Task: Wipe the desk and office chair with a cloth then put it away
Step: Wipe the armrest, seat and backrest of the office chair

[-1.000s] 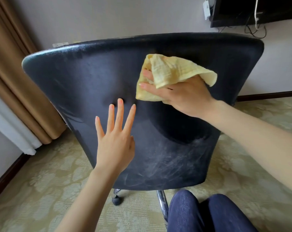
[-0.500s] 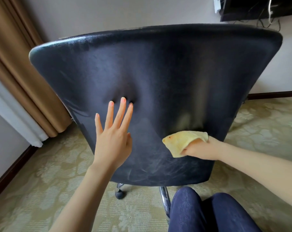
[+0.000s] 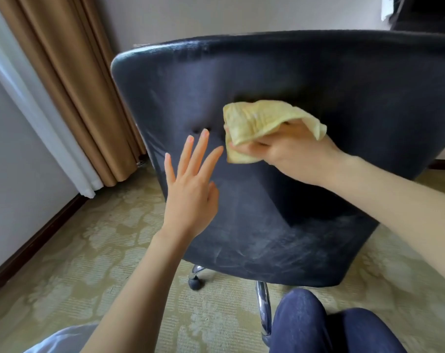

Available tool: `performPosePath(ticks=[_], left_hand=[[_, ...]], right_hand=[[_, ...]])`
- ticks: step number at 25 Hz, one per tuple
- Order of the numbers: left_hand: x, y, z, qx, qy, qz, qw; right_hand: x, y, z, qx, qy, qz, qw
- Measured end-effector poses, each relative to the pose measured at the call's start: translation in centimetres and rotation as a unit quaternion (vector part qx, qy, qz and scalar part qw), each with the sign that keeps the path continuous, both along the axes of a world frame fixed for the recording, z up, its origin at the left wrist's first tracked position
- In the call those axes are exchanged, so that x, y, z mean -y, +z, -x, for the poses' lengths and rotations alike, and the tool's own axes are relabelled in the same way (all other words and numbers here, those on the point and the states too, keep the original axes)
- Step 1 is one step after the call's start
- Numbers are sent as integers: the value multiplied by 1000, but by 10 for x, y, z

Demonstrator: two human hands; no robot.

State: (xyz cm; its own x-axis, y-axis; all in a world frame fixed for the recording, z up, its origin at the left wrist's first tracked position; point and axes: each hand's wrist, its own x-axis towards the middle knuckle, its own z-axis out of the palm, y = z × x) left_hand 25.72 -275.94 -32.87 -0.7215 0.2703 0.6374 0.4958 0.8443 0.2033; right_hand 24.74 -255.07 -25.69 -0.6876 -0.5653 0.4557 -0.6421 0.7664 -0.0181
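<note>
Dark, worn leather covers the back of the office chair (image 3: pixel 305 200), which fills most of the view and faces away from the person. Pale scuffs and dusty streaks show across its lower part. The right hand (image 3: pixel 292 154) grips a crumpled yellow cloth (image 3: pixel 257 123) and presses it against the chair back, just right of the small tufted dimple near the middle. The fingers curl round the lower fold of the cloth, while a loose flap drapes over the back of the hand toward the right. The left hand (image 3: pixel 190 187) lies flat on the chair back just beside the cloth, to its left and a little lower, with its fingers straight and slightly spread and nothing in its hold. Its fingertips (image 3: pixel 204 133) reach up close to the dimple.

Under the seat, a chrome leg (image 3: pixel 263 307) and a dark caster (image 3: pixel 195 284) stand on a pale patterned carpet (image 3: pixel 89 250). The person's knees in dark blue trousers (image 3: pixel 325 329) sit at the bottom edge, close to the chair base. On the left hangs a tan curtain (image 3: pixel 71 85) with a white one (image 3: pixel 32 98) beside it, against a plain wall.
</note>
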Motion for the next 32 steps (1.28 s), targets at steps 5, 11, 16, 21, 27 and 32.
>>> performPosePath(ticks=[5,11,16,21,27,32], left_hand=[[17,2,8,59,89,-65,992],[26,-7,7,117,113,-14,987],[26,-11,9,121,108,22,987],[22,-21,12,144,85,32,985],[20,-30,16,156,68,37,985],[20,-31,14,165,50,34,984]], right_hand=[[54,-3,23,-81,28,87,992],[41,-89,22,183,50,175,966],[-10,-124,6,272,4,70,960],[-54,-115,4,257,-45,-24,965],[-14,-50,8,109,-3,136,985],[63,2,35,-294,59,-52,952]])
